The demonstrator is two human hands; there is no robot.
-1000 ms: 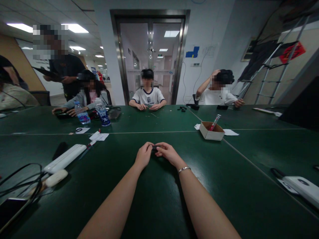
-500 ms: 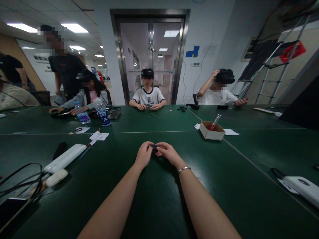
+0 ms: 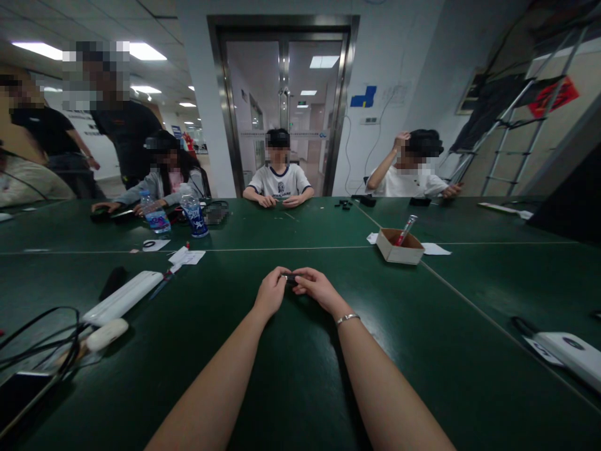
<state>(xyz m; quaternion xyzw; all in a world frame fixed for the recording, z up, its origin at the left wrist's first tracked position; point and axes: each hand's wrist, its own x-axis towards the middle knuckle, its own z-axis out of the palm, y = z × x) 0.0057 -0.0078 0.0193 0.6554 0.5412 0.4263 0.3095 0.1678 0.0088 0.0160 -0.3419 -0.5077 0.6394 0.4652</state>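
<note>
A small dark object sits between my two hands, low over the green table; its kind is too small to tell. My left hand grips its left end, fingers bent and thumb pressed in. From the other side my right hand pinches the right end with thumb and fingers. A bright glint shows near the left thumb. Part of the object is hidden behind the fingertips. The right wrist wears a silver bracelet.
An open box with a tube in it stands ahead right. Two bottles, papers, a white power strip-like bar and cables lie left. A white device is at right. People sit across the table.
My hands hold almost the same place, and the glint by the left thumb shows more clearly. At the far left, a standing person has moved into fuller view.
</note>
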